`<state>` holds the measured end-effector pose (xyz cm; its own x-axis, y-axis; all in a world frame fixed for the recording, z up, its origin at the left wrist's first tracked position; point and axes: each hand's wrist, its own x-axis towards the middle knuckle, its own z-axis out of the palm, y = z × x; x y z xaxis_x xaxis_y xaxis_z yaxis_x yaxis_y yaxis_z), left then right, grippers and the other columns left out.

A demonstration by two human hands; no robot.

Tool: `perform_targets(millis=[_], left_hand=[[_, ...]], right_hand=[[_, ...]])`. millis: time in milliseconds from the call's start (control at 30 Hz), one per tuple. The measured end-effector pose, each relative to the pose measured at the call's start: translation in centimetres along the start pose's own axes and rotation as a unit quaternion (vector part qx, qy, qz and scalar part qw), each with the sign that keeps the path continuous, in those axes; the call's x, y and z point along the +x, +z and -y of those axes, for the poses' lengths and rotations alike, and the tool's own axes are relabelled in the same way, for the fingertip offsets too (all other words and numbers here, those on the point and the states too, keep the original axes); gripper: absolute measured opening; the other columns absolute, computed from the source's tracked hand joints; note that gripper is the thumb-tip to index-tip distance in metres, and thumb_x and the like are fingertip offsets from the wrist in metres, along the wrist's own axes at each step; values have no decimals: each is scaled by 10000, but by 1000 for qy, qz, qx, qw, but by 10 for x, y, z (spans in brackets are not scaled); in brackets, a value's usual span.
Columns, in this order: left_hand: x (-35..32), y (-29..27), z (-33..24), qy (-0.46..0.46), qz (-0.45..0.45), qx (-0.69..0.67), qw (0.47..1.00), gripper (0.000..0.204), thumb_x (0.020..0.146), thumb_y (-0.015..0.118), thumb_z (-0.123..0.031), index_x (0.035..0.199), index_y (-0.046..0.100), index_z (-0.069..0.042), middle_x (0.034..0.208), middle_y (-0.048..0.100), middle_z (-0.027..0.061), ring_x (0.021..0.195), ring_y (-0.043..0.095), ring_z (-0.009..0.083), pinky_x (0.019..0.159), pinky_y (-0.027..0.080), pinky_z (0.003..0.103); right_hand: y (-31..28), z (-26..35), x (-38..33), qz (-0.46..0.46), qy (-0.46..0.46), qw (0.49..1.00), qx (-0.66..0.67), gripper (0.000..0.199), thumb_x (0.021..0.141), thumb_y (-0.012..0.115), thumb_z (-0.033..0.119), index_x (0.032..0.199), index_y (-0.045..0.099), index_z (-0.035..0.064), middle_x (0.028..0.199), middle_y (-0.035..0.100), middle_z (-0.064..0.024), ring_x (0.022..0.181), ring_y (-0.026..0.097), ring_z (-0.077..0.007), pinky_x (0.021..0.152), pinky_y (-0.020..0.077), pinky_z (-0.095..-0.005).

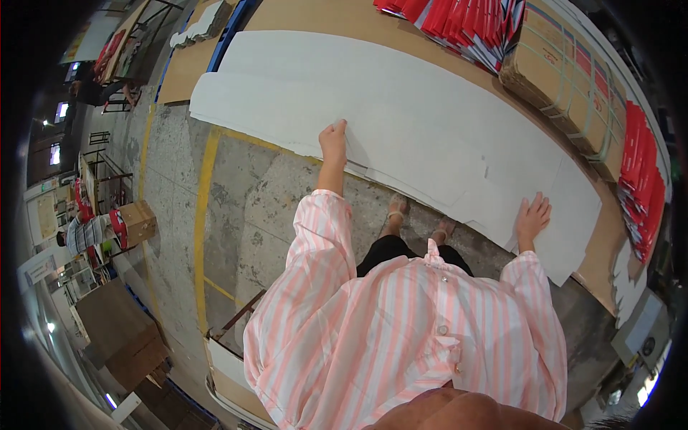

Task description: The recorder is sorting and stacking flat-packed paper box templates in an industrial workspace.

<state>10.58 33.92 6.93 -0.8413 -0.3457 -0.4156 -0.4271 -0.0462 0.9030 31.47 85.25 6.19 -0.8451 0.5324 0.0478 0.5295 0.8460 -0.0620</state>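
Large white sheets (401, 107), perhaps paper or thin board, lie in front of me on a brown cardboard-covered surface. Some of their near edges are uneven and overlap. My left hand (333, 143) is above the sheets near their front edge, its fingers curled closed. Whatever those fingers may pinch is too small to make out. Farther right, my right hand (532, 218) rests flat on the white sheets with its fingers spread. A small torn-looking mark shows on the sheet to the left of that hand.
Red-and-white folded pieces (466, 25) are piled at the far side, beside a strapped cardboard carton (562, 79). More red pieces (640, 183) stand at the right. At left, yellow lines (206, 222) cross the concrete floor; a person (89, 233) works by a carton (138, 222).
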Motion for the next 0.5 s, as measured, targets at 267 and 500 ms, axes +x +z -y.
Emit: perform_targets(millis=[267,500], left_hand=[[-61,6,-22,-177,115,-156,965,316,835,609,-214,1060,516,-11,961,599,99,839,610,211,727,512,381],[-63,10,-3,-201,113,-334,914,369,805,631,-167,1110,502,-5,1005,607,112,857,615,267,667,518,430]], right_hand=[[3,-2,-1,-23,3,1000,-21,585,876,412,466,1368,278,179,1421,234,-131,1314,155,-343,1017,131,-556],[-1,6,-2,-15,9,1000,-19,585,869,420,458,1363,287,174,1418,238,-130,1314,153,-343,1021,125,-551]])
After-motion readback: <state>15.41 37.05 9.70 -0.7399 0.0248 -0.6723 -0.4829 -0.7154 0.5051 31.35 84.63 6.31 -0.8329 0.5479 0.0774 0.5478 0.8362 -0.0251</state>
